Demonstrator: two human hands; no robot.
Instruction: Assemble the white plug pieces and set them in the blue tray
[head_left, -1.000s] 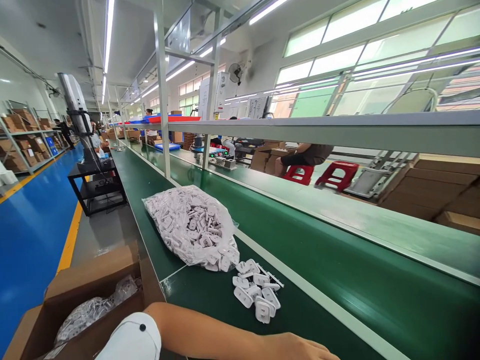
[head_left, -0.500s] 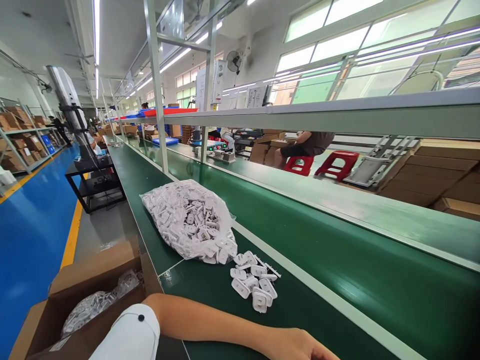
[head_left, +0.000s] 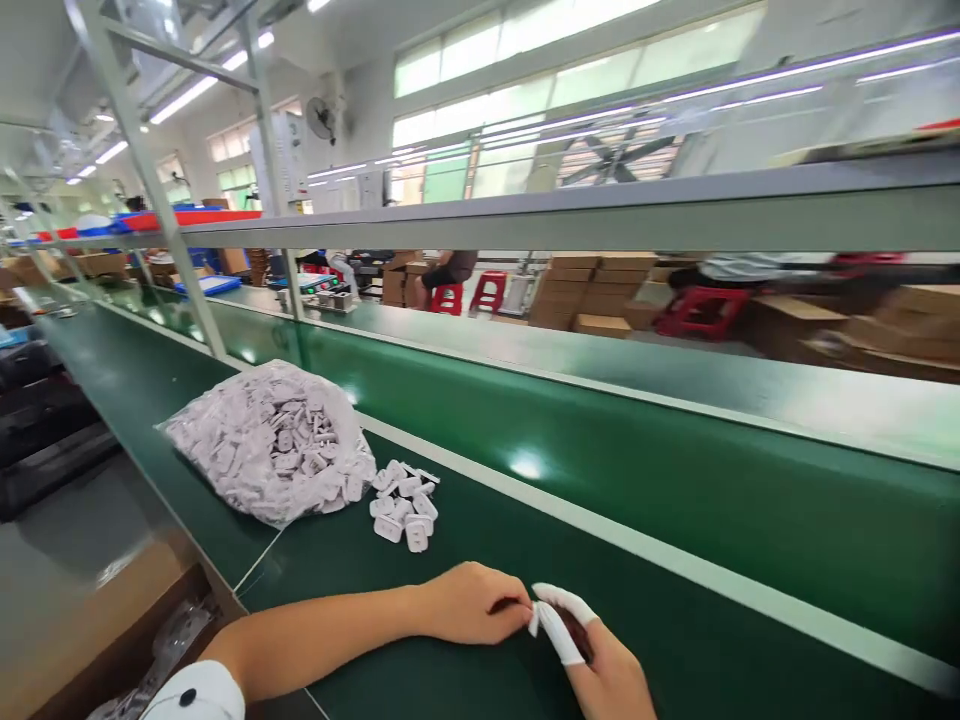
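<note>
My left hand (head_left: 476,603) reaches across the green work surface, its thumb and fingers pinched together. Opposite it is my right hand (head_left: 604,665), with white coverings on the thumb and a finger, curled toward the left fingertips. A small white bit (head_left: 534,619) shows where the two hands meet; whether it is a separate part or the end of a finger covering, I cannot tell. Beyond my left forearm lies a loose pile of white plastic pieces (head_left: 405,508), rounded and rectangular. Beside that pile, a clear plastic bag (head_left: 225,435) lies open, full of similar pieces.
A pale strip (head_left: 600,525) runs along the green surface (head_left: 465,690). Above stretches a grey shelf (head_left: 480,230) on metal posts (head_left: 142,170). At lower left stands a cardboard box (head_left: 142,600) holding clear plastic. Red stools (head_left: 701,312), stacked cartons (head_left: 574,290) and seated people are across the line.
The view has swung to the right, so the bag and pile sit further left. My right hand has come into view, and my left hand now meets it at the fingertips.
</note>
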